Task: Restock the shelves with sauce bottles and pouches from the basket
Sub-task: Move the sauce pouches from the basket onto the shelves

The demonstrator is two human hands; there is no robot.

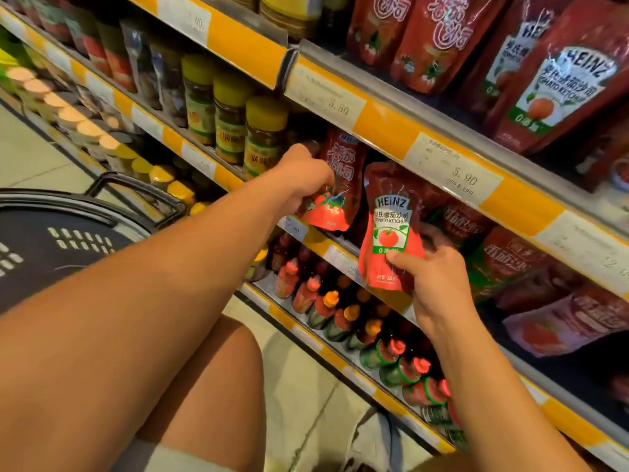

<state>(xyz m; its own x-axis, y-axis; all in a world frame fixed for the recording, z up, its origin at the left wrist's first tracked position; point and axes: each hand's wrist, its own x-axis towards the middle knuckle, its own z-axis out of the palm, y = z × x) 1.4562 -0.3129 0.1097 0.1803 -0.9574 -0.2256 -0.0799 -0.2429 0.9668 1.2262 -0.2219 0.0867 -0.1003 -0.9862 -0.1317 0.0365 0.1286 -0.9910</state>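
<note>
My left hand [303, 178] grips a red tomato sauce pouch [335, 199] by its left side, at the front edge of the middle shelf [340, 257]. My right hand [432, 270] pinches the lower part of a red Heinz ketchup pouch [389, 229], thumb on its front, and holds it upright just right of the other pouch. More red pouches [503, 253] lie on the same shelf behind and to the right. The dark basket [58, 243] sits at the left, under my left arm; its contents are hidden.
The shelf above carries Heinz pouches [561, 80] and other red pouches behind a yellow price rail [452, 158]. Yellow-capped jars [235, 120] stand left of the pouches. Sauce bottles [343, 308] with red and orange caps fill the lower shelf. My bare knee [218, 369] is below.
</note>
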